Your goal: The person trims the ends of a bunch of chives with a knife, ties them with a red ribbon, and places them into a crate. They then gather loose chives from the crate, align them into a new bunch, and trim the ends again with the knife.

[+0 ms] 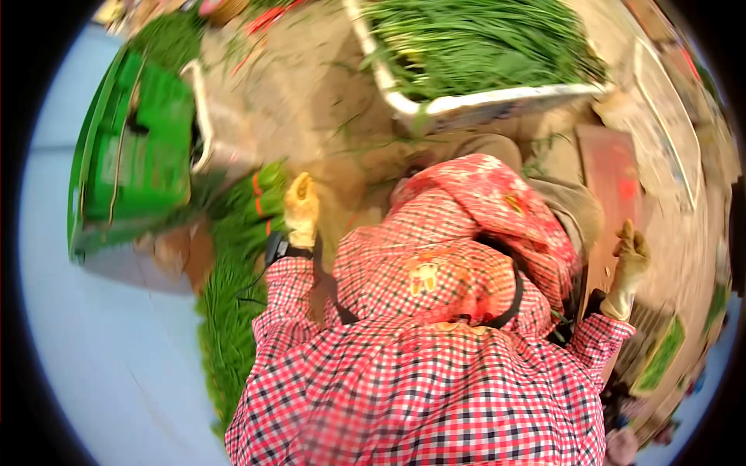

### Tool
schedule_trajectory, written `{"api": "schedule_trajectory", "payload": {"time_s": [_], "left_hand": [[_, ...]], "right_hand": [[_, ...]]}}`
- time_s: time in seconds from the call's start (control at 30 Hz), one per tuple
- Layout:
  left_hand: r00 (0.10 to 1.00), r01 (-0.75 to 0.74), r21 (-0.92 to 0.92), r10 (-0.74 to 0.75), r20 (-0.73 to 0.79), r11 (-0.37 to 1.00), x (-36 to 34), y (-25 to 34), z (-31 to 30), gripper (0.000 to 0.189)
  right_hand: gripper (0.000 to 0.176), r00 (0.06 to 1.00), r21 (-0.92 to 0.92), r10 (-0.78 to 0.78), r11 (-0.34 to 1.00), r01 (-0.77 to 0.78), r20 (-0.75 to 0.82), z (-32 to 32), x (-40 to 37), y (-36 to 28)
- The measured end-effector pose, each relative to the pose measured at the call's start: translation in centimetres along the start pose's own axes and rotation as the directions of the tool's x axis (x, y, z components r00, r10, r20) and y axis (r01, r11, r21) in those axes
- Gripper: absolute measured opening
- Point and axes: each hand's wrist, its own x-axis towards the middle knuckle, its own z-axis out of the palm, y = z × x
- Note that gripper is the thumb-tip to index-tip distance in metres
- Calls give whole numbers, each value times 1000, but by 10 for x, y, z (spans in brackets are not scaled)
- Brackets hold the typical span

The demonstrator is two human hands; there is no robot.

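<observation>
My left hand (301, 210), in a pale yellowish work glove, is raised beside the bundles of long green stalks, which look like chives. Its fingers curl in towards the thumb, and nothing shows in them. Orange bands tie the nearest green bundles (268, 190), just left of that hand. My right hand (628, 268), in a similar glove, is out to the side above the reddish wooden board (610, 163). Its fingers are partly bent and apart, with nothing visible in them. Loose green stalks (482, 46) fill a white tub (497, 99) in front of me.
A green plastic crate (140, 147) stands at the left, next to a white container (203, 116). More bundled greens (229, 334) lie in a row along the blue surface (116, 349). At the right is a flattened pale sheet (660, 116). Scraps of stalk litter the brown floor (303, 70).
</observation>
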Motion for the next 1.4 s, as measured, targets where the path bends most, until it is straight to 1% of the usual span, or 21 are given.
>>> {"api": "schedule_trajectory", "payload": {"time_s": [0.07, 0.13, 0.2, 0.33, 0.37, 0.4, 0.47, 0.5, 0.57, 0.67, 0.7, 0.8, 0.83, 0.87, 0.93, 1.03, 1.13, 1.17, 1.27, 1.3, 1.4], "left_hand": [[999, -47, -26, 46, -28, 999, 22, 27, -7, 30], [961, -266, 164, 274, -24, 950, 38, 91, -8, 29], [916, -402, 28, 401, 34, 915, 62, 139, 13, 28], [769, -551, -288, 610, 191, 784, 77, 206, 69, 26], [726, -563, -331, 645, 239, 757, 73, 224, 75, 28], [686, -581, -361, 678, 265, 729, 58, 251, 77, 28], [577, -575, -490, 749, 324, 655, 51, 269, 85, 28], [554, -680, -291, 731, 398, 673, 35, 317, 91, 29], [487, -602, -422, 730, 478, 678, 18, 349, 117, 30], [359, -583, -501, 756, 547, 639, -11, 371, 157, 30], [317, -578, -526, 766, 559, 623, -18, 375, 169, 30], [192, -584, -580, 790, 582, 568, -30, 376, 172, 30], [157, -587, -587, 789, 593, 558, -35, 376, 174, 30], [127, -590, -591, 786, 605, 550, -40, 376, 175, 29], [98, -578, -566, 739, 666, 588, -45, 375, 180, 30], [103, -563, -526, 685, 721, 638, -46, 362, 172, 31], [65, -618, -498, 670, 739, 609, -52, 360, 173, 31], [83, -609, -489, 664, 743, 624, -55, 359, 173, 31], [47, -587, -508, 653, 756, 630, -49, 349, 166, 31], [44, -571, -513, 648, 760, 641, -45, 348, 166, 31], [45, -515, -528, 636, 770, 676, -42, 346, 168, 30]], "right_hand": [[26, 996, 163, 80, 984, -72, -48, -10, -6, 39], [29, 975, -18, 126, 991, -132, -183, -28, -48, 35], [28, 957, 120, 174, 981, -149, -231, -49, -83, 63], [18, 837, -36, 248, 952, -303, -489, -99, -169, 129], [18, 825, -23, 68, 995, -98, -560, -108, -202, 166], [20, 783, -282, -115, 956, -79, -611, -122, -240, 156], [21, 655, -240, 304, 759, -606, -692, -125, -326, 148], [22, 641, -141, 531, 699, -701, -554, -110, -289, 193], [24, 401, 1, 746, 474, -881, -531, -119, -353, 181], [23, 468, -137, 322, 687, -714, -823, -72, -427, 224], [29, 371, -52, 459, 570, -820, -807, -68, -436, 215], [36, 125, 198, 790, 298, -934, -600, -47, -478, 222], [41, 135, 97, 794, 237, -967, -593, -40, -493, 221], [36, 189, 276, 852, 357, -893, -488, -25, -523, 231], [27, 207, 100, 940, 241, -965, -271, -21, -549, 218], [28, 405, 57, 902, 417, -907, -149, 19, -587, 218], [26, 502, 88, 862, 507, -857, -71, 48, -598, 213], [26, 410, 179, 910, 415, -892, -66, 54, -603, 220], [30, 279, 181, 895, 356, -917, -348, 73, -627, 242], [39, 305, 37, 872, 345, -938, -384, 79, -639, 248], [39, -34, 29, 966, -28, -999, -258, 101, -653, 230]]}}
